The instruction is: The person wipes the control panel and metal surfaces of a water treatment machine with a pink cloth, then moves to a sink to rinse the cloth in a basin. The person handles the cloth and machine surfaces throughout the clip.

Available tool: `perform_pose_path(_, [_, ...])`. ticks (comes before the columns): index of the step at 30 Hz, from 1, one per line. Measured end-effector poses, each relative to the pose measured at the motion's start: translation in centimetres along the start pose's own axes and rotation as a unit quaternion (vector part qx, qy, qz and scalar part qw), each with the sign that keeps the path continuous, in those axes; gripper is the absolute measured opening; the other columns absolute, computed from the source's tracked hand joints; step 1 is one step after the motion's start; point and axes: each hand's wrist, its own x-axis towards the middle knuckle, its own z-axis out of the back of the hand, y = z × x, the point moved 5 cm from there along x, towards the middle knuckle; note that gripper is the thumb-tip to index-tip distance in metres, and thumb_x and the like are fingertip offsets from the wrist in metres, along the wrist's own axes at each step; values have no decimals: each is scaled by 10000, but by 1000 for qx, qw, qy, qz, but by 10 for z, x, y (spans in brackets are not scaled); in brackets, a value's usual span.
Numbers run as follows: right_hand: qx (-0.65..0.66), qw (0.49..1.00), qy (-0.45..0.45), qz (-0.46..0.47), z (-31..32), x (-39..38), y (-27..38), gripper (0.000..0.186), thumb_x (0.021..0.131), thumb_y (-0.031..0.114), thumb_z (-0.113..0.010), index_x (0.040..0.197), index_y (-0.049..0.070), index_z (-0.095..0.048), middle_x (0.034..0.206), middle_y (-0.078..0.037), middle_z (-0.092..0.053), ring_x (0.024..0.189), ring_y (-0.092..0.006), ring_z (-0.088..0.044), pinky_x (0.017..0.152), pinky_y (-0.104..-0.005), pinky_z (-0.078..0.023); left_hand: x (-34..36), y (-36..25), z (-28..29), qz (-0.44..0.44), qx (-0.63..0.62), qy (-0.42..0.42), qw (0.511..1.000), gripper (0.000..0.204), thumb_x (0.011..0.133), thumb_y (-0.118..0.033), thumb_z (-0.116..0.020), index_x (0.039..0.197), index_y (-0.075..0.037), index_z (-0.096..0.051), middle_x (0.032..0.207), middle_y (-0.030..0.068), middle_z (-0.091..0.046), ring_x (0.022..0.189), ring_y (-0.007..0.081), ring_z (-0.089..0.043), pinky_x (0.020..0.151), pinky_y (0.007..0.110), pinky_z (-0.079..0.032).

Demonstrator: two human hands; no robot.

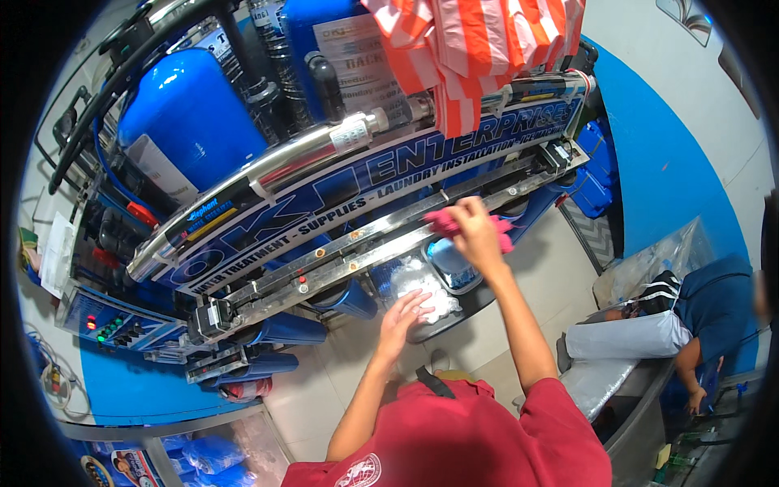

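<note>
My right hand [479,239] grips a crumpled dark-pink cloth [443,220] just in front of the long metal rail [357,264]. Below the cloth is a square container [453,258] with something blue in it, partly covered by my hand and arm. My left hand [402,321] is open, its fingers stretched over a heap of clear or whitish plastic [431,305]. Whether the fingertips touch the plastic I cannot tell. Both the container and the plastic rest on a dark surface [458,315].
A long lettered sign [389,174] runs behind the rail, under a shiny steel tube. Blue tanks [191,114] stand at the back. Orange-and-white striped bags [466,49] hang above. Another person [718,312] bends at the right beside a white wrapped roll [625,339].
</note>
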Motion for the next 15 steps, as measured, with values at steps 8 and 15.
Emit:
perform_pose_path(8, [170, 973, 19, 157, -47, 14, 201, 297, 759, 63, -687, 1038, 166, -678, 1005, -72, -623, 797, -264, -687, 584, -349, -573, -24, -31, 63, -185, 172, -132, 958, 674, 915, -88, -626, 1496, 6, -298, 1461, 134, -427, 1337, 234, -434, 1117, 363, -346])
perform_pose_path(15, [81, 996, -34, 6, -68, 40, 150, 423, 734, 4, -674, 1145, 82, -616, 1061, -126, -550, 846, -347, -665, 638, -430, -571, -30, -88, 66, -242, 546, -220, 771, 798, 901, -187, -656, 1535, 59, -238, 1557, 303, -278, 1489, 419, -217, 1217, 498, -157])
